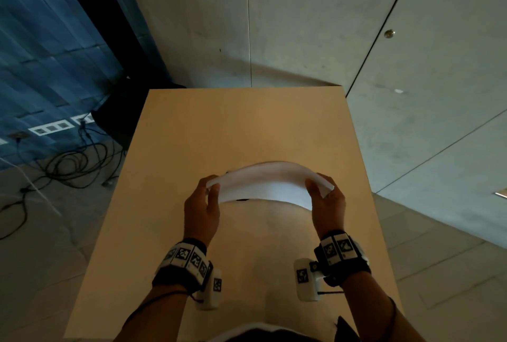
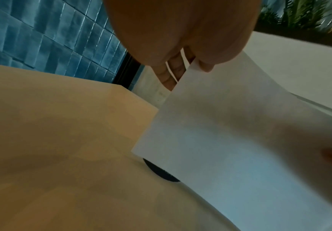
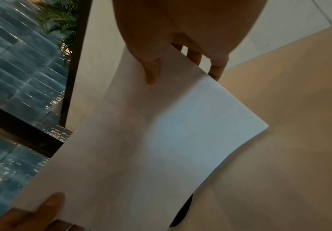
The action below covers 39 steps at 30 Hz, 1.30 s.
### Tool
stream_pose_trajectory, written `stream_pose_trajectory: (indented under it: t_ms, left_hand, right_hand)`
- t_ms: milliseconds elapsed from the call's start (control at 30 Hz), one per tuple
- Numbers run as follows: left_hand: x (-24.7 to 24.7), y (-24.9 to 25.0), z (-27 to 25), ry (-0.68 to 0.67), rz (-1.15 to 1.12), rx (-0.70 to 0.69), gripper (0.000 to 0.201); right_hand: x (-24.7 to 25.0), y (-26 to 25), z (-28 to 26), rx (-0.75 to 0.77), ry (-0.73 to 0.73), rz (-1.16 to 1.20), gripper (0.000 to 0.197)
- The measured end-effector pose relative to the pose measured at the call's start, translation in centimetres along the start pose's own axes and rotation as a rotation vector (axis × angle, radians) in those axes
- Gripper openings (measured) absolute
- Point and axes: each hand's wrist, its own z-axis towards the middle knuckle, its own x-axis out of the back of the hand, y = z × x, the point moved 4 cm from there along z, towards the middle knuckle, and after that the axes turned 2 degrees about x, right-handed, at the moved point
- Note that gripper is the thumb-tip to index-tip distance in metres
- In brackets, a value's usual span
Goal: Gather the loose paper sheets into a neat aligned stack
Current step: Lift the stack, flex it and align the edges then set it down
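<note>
The sheets (image 1: 267, 184) were held above the table (image 1: 208, 127), bowed upward in an arch. The left hand (image 1: 201, 211) pinched their left edge, thumb on the near face, fingers (image 2: 170, 73) behind. The right hand (image 1: 327, 204) pinched the right edge likewise. A dark round object (image 2: 161, 172) lay on the table beneath.

Black wristbands (image 1: 183, 267) with square-coded white tags; white camera modules (image 1: 306, 280); thin cables.
</note>
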Motion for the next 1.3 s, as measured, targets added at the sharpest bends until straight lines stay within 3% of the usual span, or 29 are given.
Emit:
stream_pose_trajectory:
  t_ms: [133,267,333,433,633,967,1067,1167,1300]
  left_hand:
    - [-0.7,-0.1,-0.7,-0.062,-0.105,0.071,0.036]
    - [-1.1,0.0,-0.7,-0.023,-0.286,0.229,0.051]
    - [-1.6,-0.2,-0.3,0.003,-0.379,0.352,0.071]
    - [-1.9,-0.2,0.2,0.034,-0.368,0.438,0.066]
    - [-1.8,-0.4,0.2,0.060,-0.389,0.410,0.056]
    - [-1.4,-0.4,0.6,-0.009,-0.327,0.370,0.056]
    - [-1.3,-0.8,0.5,-0.087,-0.327,0.267,0.061]
    - [-1.4,-1.3,-0.1,-0.181,-0.354,0.262,0.055]
    - [-0.5,-1.5,-0.1,-0.156,-0.136,0.174,0.042]
  right_hand:
    - [-0.6,0.3,-0.7,-0.038,-0.085,0.053,0.040]
    - [-1.0,0.0,-1.0,-0.145,-0.116,0.176,0.067]
    - [-0.9,-0.3,-0.9,-0.170,-0.108,0.169,0.068]
    - [-0.7,-0.9,-0.7,-0.171,-0.080,0.143,0.056]
    - [-0.3,-0.6,-0.4,-0.186,-0.053,0.133,0.056]
    - [-0.4,-0.4,0.1,-0.180,-0.034,0.153,0.057]
    - [-0.4,-0.3,0.2,-0.178,-0.034,0.160,0.056]
    - [-0.2,-0.3,0.4,-0.193,-0.036,0.150,0.055]
    - [0.4,-1.1,0.7,-0.146,-0.031,0.107,0.043]
